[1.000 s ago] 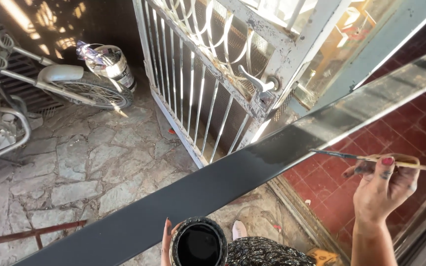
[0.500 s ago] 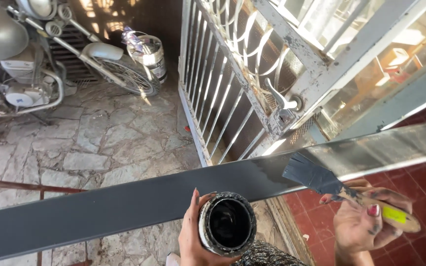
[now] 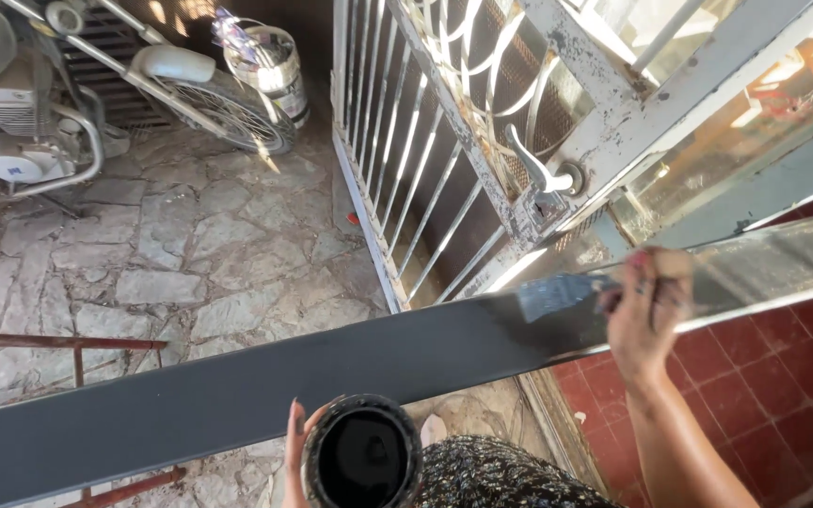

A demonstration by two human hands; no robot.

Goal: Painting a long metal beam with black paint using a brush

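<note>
Your right hand (image 3: pixel 646 315) grips a brush (image 3: pixel 557 296), fingers closed on the handle; bristles lie flat on the beam (image 3: pixel 237 395). The hand is blurred, so the finger detail is unclear. Your left hand (image 3: pixel 295 452) is wrapped round a can (image 3: pixel 362 456), held upright just below the beam's near edge; only the fingertips show past its rim. The inside of the can looks black.

The beam runs across the view from lower left to upper right. It is coated dark grey from the left end up to the brush; right of the brush it is bare, shiny metal.

Below: a floor (image 3: pixel 171 254) of irregular stone, with red tiles (image 3: pixel 783 376) at right. A white barred gate (image 3: pixel 425 169) with flaking paint and a lever handle (image 3: pixel 534 165) stands behind the beam. A motorbike (image 3: pixel 39 103) is parked at upper left, a bucket (image 3: pixel 270 61) just beside its front wheel. A rusty red frame (image 3: pixel 58 343) sits at lower left. Sun patches on the gate and wall.
</note>
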